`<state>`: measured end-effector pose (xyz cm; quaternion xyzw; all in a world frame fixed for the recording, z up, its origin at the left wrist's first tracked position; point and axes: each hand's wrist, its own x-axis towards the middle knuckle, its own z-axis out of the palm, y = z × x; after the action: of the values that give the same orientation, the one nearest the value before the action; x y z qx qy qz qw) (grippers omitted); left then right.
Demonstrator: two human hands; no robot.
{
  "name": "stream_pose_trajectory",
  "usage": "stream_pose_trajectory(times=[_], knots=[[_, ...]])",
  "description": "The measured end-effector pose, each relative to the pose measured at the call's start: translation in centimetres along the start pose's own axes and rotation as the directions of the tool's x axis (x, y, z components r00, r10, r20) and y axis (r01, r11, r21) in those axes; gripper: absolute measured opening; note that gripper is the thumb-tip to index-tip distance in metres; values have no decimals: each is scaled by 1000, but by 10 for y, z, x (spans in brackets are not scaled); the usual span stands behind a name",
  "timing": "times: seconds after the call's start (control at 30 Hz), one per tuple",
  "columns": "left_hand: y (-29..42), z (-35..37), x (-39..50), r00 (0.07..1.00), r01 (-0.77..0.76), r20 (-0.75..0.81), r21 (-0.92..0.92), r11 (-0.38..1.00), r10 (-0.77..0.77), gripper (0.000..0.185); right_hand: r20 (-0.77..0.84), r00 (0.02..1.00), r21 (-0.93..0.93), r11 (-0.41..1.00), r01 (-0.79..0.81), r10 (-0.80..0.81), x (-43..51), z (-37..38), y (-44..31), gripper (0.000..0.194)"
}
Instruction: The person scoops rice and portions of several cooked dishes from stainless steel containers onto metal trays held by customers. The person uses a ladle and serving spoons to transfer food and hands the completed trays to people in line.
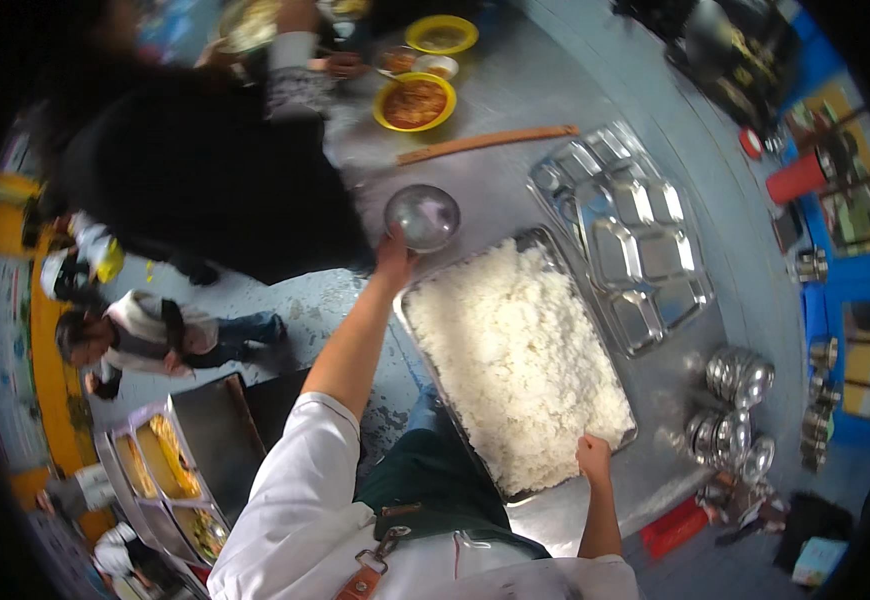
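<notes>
A large metal tray [628,436] full of cooked white rice [525,360] lies before me on a metal table. Beyond its far left corner, my left hand [397,259] grips the near rim of a round metal bowl [423,218], which looks empty. At the tray's near right corner, my right hand [594,456] is closed in a fist over the edge of the rice. Whether it holds a utensil cannot be seen. Stainless steel compartment trays [643,259] lie overlapping to the right of the rice.
Stacked metal bowls [739,379] stand at the table's right. A wooden strip [487,144] lies beyond my left hand, near a yellow bowl of red food [414,102]. A person in dark clothing [210,172] leans in at the upper left. A food counter [169,480] stands lower left.
</notes>
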<state>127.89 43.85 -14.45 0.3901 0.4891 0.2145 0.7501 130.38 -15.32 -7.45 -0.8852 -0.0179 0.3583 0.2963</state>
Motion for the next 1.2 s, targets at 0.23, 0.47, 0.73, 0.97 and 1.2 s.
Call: stream_pose_trajectory(times=[0.23,0.47,0.73,0.97,1.2], knots=[[-28,71,12,819,-367,83,837,406,568,58,-68,997,23,999,-32,33,-10,13,5,23],[-96,298,-90,886,-317,462,663,678,-38,71,7,985,328,930,-163,171,-21,10,10,29],[-115,320,-78,937,-330,335,769,548,95,64,60,979,350,914,-205,196,-40,-21,20,32],[-76,308,-129,955,-221,261,318,922,139,31,151,984,298,945,-138,96,-51,-61,-26,22],[-31,175,-233,955,-197,260,201,960,142,28,-159,973,299,931,209,-167,-98,-108,-103,31]])
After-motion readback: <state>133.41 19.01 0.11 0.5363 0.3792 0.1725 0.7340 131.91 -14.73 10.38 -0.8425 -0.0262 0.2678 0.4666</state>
